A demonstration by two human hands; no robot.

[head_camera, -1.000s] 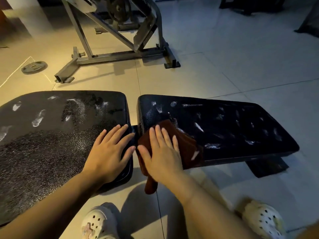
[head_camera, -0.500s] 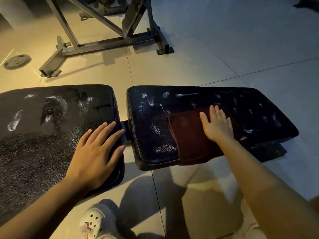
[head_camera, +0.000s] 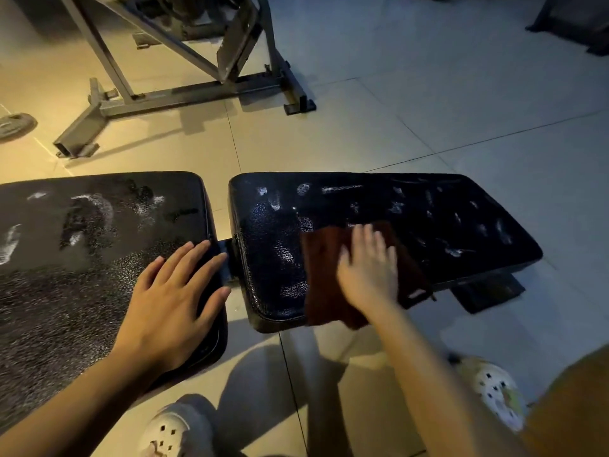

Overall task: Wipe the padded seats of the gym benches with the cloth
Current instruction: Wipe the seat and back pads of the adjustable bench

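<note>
Cloth (head_camera: pixel 324 275) is back near the middle of the right pad (head_camera: pixel 461 219), pulled in from the far-right reach it had half a second ago, so the stroke has reversed and runs leftward again. Right hand (head_camera: pixel 367 275) lies flat on the cloth, fingers straight and together, pressing, not gripping; it is motion-blurred, so mid-sweep. Cloth's near edge hangs over the pad's front rim. Left hand (head_camera: pixel 171 301) has not moved across the three frames: palm down, fingers spread and relaxed on the right corner of the left pad (head_camera: pixel 82 258), bracing, holding nothing. White smudges show along the far strip and right half of the right pad; the left end near the gap looks glossy and cleaner, probably already passed over. Left pad carries pale marks at its far left and a dull grainy near half, so it looks unwiped, though I can't be sure. Judgement: back-and-forth wiping of the right pad is underway, far strip and right end left to do, then the left pad.
</note>
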